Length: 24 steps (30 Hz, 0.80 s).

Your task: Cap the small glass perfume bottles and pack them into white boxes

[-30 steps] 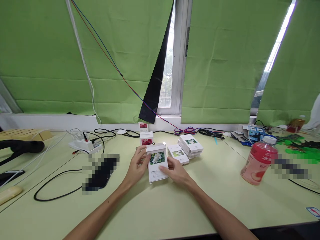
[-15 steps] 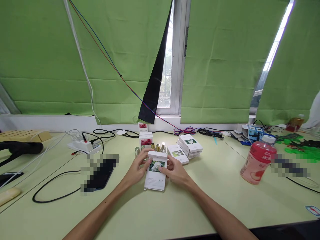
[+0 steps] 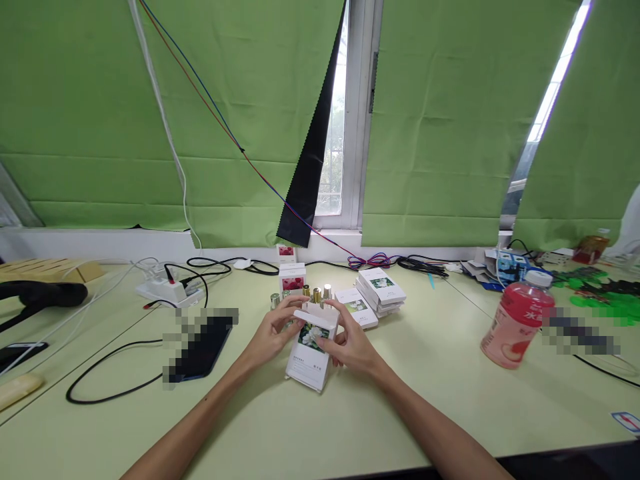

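Between my two hands is a white cardboard box [image 3: 310,360] with a white flower picture on its front, tilted a little. The top flap of the box looks lifted. My left hand [image 3: 275,330] grips its left side near the top, fingers reaching over the upper edge. On the other side my right hand [image 3: 353,340] holds it, thumb on the flower picture and index finger at the top. Just behind the hands stand several small bottles with gold and silver caps [image 3: 317,294]; their lower parts are hidden.
Right of the bottles lie stacked white flower boxes [image 3: 383,293]. Boxes with red pictures [image 3: 292,275] stand behind. A pink drink bottle [image 3: 517,323] is at the right. Leftward are a dark phone [image 3: 205,347], a black cable [image 3: 75,387] and a power strip [image 3: 170,291].
The box has tilted, its lower end swinging slightly to the right and nearer to me. Its top flap has come up, and my right fingers have moved to the top edge.
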{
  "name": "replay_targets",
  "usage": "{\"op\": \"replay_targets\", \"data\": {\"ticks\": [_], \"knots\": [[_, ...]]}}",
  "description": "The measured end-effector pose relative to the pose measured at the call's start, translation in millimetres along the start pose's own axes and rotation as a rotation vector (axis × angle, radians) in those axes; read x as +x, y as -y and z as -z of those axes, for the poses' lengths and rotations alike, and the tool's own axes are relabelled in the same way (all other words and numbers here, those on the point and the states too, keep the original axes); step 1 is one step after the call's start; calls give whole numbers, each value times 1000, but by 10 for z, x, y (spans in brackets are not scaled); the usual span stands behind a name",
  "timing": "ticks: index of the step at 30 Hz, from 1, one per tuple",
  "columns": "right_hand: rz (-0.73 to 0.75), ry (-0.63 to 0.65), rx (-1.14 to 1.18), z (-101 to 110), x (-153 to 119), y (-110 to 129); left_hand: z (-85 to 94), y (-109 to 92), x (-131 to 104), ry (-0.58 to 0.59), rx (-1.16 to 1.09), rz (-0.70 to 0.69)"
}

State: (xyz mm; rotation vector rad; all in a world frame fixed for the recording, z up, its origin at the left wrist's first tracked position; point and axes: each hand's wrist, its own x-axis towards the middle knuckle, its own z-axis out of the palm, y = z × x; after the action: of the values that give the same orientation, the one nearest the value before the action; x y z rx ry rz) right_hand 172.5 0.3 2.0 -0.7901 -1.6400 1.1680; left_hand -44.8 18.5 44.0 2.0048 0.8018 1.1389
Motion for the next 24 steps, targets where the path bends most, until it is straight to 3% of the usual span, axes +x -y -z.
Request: {"op": "replay_targets", "data": {"ticks": [7,14,19,24], "knots": [[8,-1,-56,-16,-20,41,-53,-4,-7,-59,145,-11],[-45,-60,-48,-32,-11,38,-158,-13,-54,-159,525,-237],[-65,-74,-25,-21,11,-35,-249,-72,-111,-101,643,-290],[-120,-120,6,-12,26,-22,-331,-137,-134,-35,707,-226]]}}
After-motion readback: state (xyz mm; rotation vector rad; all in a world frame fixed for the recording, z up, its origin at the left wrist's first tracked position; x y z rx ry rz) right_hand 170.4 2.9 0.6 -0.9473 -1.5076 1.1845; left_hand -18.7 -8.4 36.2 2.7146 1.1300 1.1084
